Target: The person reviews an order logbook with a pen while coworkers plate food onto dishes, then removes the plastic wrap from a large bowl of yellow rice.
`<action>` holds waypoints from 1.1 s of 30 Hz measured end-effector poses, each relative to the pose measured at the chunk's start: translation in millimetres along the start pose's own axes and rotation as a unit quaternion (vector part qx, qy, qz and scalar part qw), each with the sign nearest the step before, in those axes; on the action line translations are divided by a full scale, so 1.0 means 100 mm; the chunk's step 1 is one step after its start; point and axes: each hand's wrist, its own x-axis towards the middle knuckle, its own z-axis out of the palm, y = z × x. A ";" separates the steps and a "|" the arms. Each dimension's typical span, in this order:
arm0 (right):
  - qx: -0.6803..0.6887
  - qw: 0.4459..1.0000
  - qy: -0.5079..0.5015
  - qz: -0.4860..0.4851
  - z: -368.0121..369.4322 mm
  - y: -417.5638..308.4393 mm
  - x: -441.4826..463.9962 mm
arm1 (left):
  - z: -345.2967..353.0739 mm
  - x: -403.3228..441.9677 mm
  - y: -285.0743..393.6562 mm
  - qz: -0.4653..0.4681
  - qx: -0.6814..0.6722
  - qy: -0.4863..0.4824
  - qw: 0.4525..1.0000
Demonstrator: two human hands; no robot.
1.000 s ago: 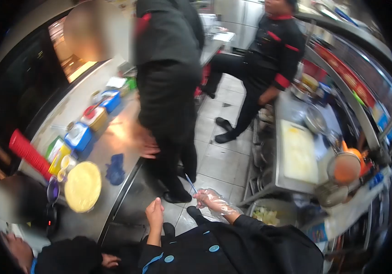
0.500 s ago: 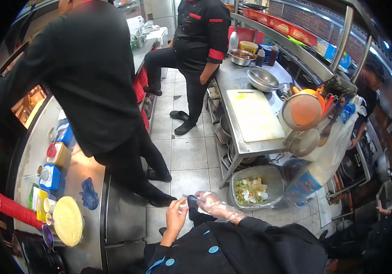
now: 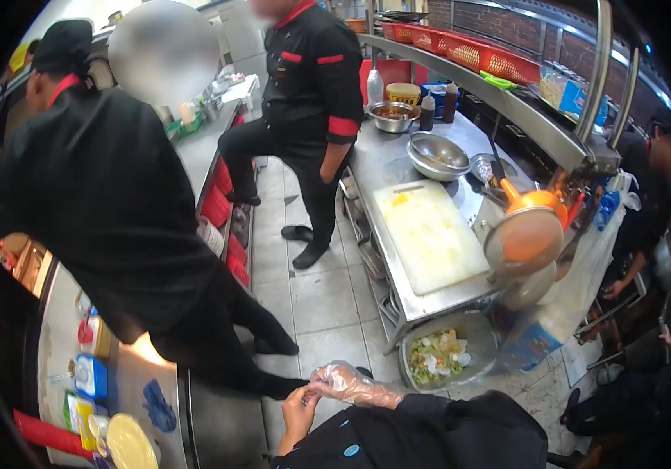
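My left hand (image 3: 298, 413) is bare, its fingers pinched together at the fingertips of my right hand. A clear plastic glove covers my right hand (image 3: 343, 384), whose fingers are curled closed and touch my left fingers. What the two hands hold between them, if anything, is too small to make out. Both are low in front of my black jacket (image 3: 429, 438), above the tiled floor (image 3: 323, 301). To their right stands a bin (image 3: 488, 344) with food scraps (image 3: 437, 356) in it.
A person in black (image 3: 109, 211) leans over the left counter (image 3: 136, 383), which bears a blue cloth (image 3: 159, 406). Another person (image 3: 308, 86) stands ahead. On the right, a steel table (image 3: 366, 164) holds a cutting board (image 3: 433, 234) and bowls (image 3: 438, 152). More people are at far right.
The view has swung right. My hands have come together, and the thin blue stick seen earlier in my right hand is no longer visible. The person at left leans further over the counter.
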 end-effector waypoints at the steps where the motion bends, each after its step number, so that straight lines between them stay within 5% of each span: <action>1: -0.047 0.999 0.005 0.019 -0.11 0.12 0.13 | 0.07 0.23 -0.01 0.009 0.001 -0.004 1.000; 3: -0.091 0.995 0.014 0.045 -0.38 0.32 0.36 | 0.20 0.58 0.00 -0.005 0.001 -0.074 0.997; 6: 0.026 0.995 0.094 -0.014 -0.86 0.53 0.65 | 0.40 1.22 0.32 0.015 0.046 -0.143 0.989; 10: 0.095 0.985 0.134 0.044 -1.48 0.59 1.01 | 0.69 1.90 0.36 0.092 0.040 -0.150 0.984; 14: -0.104 0.991 0.076 0.025 -1.78 0.93 1.21 | 0.84 2.33 0.36 0.090 0.046 -0.201 0.974; 16: -0.203 0.972 -0.012 0.117 -1.84 0.97 1.31 | 0.91 2.59 0.39 0.098 0.054 -0.251 0.961; 20: -0.226 0.942 -0.042 0.245 -2.09 0.93 1.39 | 1.18 3.24 0.28 0.163 0.071 -0.378 0.909; 24: -0.226 0.945 0.010 0.234 -2.36 1.18 1.68 | 1.49 4.06 0.34 0.261 0.043 -0.441 0.858; 31: -0.169 0.897 0.193 0.360 -2.65 1.41 2.18 | 1.94 5.59 1.17 0.333 -0.030 -0.398 0.854; 33: -0.164 0.893 0.202 0.368 -2.69 1.46 2.22 | 2.33 6.04 1.52 0.430 -0.058 -0.333 0.837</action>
